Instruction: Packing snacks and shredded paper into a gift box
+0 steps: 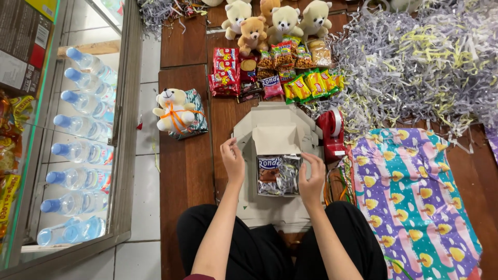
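Fingers [311,163] of my right hand [313,179] pinch a crinkly snack packet [288,173] in the cardboard box [275,136] on the floor, left hand [233,159] loosely curled, holding nothing, beside it; I judge the packet light, slippery, crushable, best gripped by its edge.

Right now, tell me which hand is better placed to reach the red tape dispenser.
The right hand. It sits at the open cardboard box's right edge, just beside the red tape dispenser; the left hand is across the box.
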